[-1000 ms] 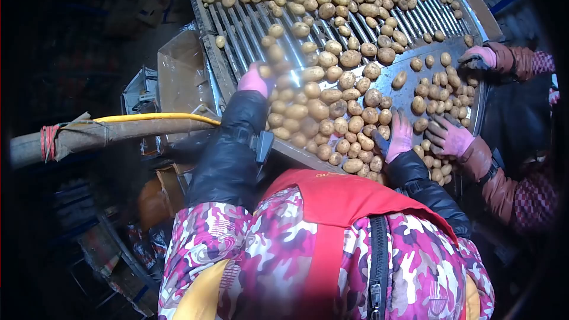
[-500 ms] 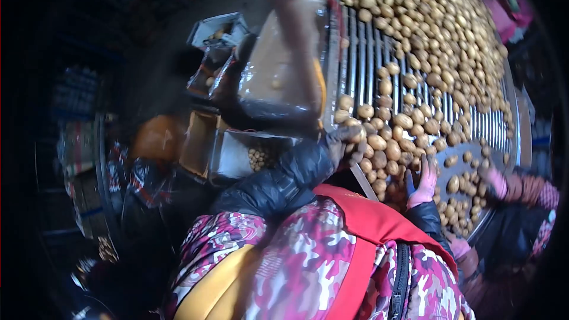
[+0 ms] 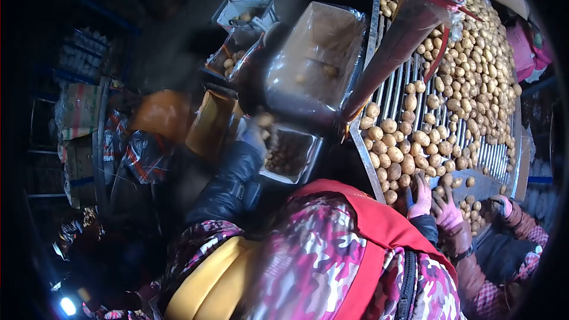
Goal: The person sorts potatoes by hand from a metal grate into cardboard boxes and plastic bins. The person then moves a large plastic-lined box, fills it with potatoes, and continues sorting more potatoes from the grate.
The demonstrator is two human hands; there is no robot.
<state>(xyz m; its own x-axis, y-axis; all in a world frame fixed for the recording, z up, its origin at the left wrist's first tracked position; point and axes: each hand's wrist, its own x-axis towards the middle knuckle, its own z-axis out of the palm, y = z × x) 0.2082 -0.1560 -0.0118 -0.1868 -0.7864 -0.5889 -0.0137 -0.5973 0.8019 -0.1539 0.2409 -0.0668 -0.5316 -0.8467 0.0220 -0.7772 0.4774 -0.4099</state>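
Observation:
My left hand point(image 3: 253, 136), gloved and smeared by motion, is over the white lined box point(image 3: 309, 153) beside the sorting table. It is closed on a potato point(image 3: 264, 120); whether it holds more than one is blurred. Small potatoes point(image 3: 285, 157) lie inside that box. At the near edge of the potato heap, my right hand point(image 3: 421, 197) in a pink glove is open, fingers stretched out against the potatoes point(image 3: 408, 165). Loose potatoes cover much of the metal roller bed point(image 3: 388, 90).
A slanting pole point(image 3: 394, 62) crosses above the rollers. Left of them stand a large lined box point(image 3: 281, 86), an open cardboard box point(image 3: 207, 123) and a white crate point(image 3: 222, 15). At right, a co-worker's gloved hands point(image 3: 449, 214) work over potatoes.
My left hand has swung left from the potato heap to the white box, carrying a potato. The view has turned left. My right hand stays by the heap; the co-worker's near hand has reached forward.

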